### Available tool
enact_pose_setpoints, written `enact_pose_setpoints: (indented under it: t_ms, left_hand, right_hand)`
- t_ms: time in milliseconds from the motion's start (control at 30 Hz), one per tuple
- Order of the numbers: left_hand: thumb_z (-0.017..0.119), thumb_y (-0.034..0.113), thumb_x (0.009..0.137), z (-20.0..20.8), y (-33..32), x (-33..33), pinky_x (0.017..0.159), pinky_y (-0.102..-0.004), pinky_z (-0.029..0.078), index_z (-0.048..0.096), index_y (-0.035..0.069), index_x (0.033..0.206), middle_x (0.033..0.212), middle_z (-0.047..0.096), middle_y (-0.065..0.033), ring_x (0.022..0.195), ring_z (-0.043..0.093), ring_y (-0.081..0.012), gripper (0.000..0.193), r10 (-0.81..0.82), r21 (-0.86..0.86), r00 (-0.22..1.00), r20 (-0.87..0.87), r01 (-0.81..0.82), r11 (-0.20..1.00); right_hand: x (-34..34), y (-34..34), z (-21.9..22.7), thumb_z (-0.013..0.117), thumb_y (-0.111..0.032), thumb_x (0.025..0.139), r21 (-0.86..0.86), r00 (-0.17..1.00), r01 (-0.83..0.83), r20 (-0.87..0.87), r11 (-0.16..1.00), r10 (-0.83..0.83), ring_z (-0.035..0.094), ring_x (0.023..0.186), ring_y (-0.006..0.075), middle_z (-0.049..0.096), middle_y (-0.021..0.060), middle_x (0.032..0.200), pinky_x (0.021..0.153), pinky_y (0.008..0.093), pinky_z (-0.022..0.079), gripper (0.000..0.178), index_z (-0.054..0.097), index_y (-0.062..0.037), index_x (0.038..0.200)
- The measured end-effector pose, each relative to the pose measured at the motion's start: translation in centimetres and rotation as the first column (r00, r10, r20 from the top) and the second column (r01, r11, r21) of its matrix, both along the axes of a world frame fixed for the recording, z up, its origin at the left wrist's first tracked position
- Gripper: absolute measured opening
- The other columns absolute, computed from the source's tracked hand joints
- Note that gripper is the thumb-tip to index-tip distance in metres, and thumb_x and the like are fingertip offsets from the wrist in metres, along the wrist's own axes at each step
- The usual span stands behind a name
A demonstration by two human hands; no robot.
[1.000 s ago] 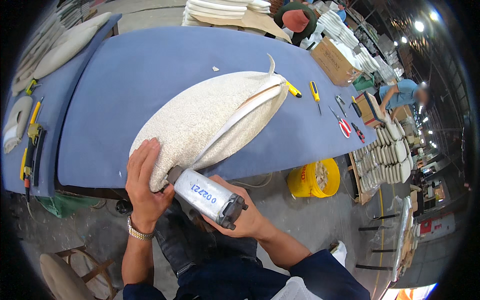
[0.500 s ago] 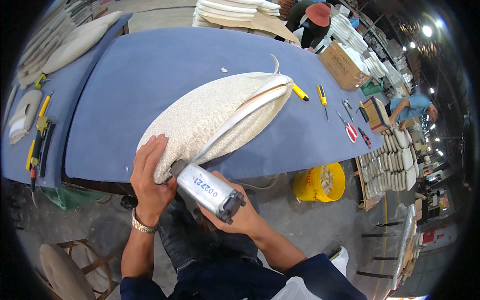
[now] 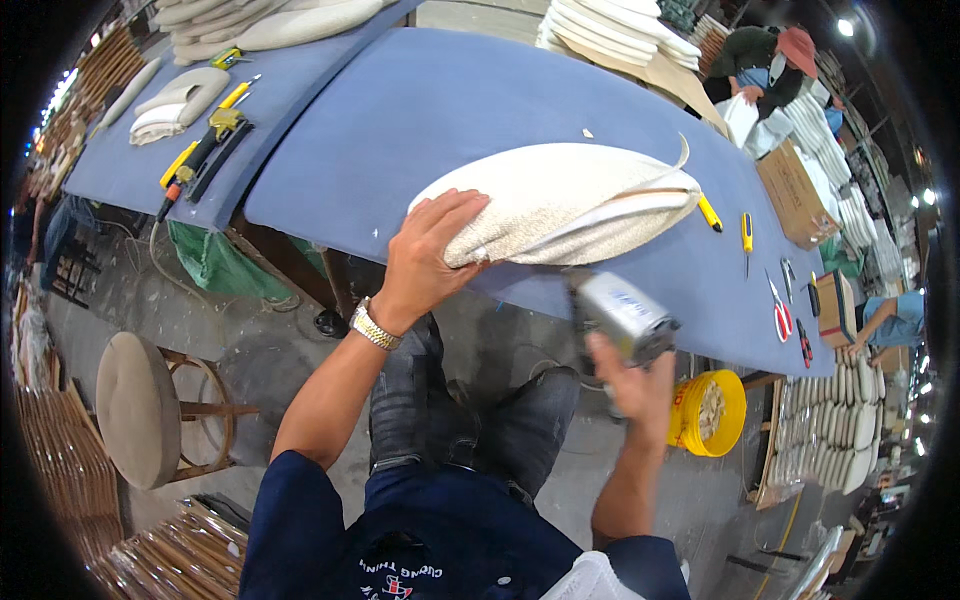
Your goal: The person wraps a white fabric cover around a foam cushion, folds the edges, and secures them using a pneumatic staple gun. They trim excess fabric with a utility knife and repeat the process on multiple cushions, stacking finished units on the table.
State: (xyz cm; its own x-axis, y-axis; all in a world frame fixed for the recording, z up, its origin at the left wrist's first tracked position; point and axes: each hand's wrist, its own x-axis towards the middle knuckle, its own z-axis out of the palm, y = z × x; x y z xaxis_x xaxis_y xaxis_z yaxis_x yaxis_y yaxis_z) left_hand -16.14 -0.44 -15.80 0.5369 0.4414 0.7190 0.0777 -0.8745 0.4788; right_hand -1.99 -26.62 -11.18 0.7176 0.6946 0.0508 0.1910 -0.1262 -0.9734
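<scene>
A curved, pointed cushion piece in cream woven fabric point(image 3: 560, 190) rests on the blue-covered table point(image 3: 340, 150). Its seam side shows white edging along an opening, and a thin loose strip point(image 3: 683, 152) curls up at its far right tip. My left hand point(image 3: 432, 245) is closed round the near left end, fingers on top, thumb tucked below. Off the cushion, to its lower right, my right hand point(image 3: 635, 385) grips a silver staple gun point(image 3: 622, 312) beside the table's front edge. Motion blurs that hand and the tool.
Right on the table lie a yellow cutter point(image 3: 709, 212), a yellow screwdriver point(image 3: 747, 235), red-handled scissors point(image 3: 780, 315) and pliers point(image 3: 804, 345). A yellow bucket point(image 3: 735, 415) stands below. Another air tool point(image 3: 215, 140) lies on the left table. A round stool point(image 3: 140, 410) is at left; co-workers are beyond.
The staple gun has come away from the cushion's near end and swung right in my right hand. My left hand still holds the cushion. The whole view has shifted left.
</scene>
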Motion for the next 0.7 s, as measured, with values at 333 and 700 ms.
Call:
enact_pose_setpoints:
  t_ms: [333,700]
  left_hand:
    - [0.093,0.009,0.059,-0.5,-0.8,-0.7,0.114,-0.0485,0.045,0.064,0.014,0.136,0.142,0.063,-0.0092,0.134,0.057,-0.0306,0.083,0.004,0.041,0.998,-0.068,-0.001,0.999]
    - [0.080,-0.004,0.065,0.1,2.1,-3.2,0.118,-0.0477,0.040,0.062,0.013,0.141,0.148,0.059,-0.0089,0.140,0.052,-0.0320,0.081,-0.116,0.134,0.958,-0.263,0.156,0.979]
  right_hand:
    - [18.7,-4.4,-4.2,0.068,-0.007,0.090,-0.521,0.649,0.490,0.753,0.699,0.107,0.056,0.123,0.0451,0.056,0.0267,0.139,0.103,0.0492,0.047,0.056,0.048,0.0046,0.141]
    - [24.2,-2.1,-8.9,0.058,-0.008,0.095,-0.278,0.446,0.669,0.892,0.689,-0.074,0.062,0.116,0.0418,0.055,0.0181,0.146,0.098,0.0499,0.051,0.045,0.053,-0.0016,0.140]
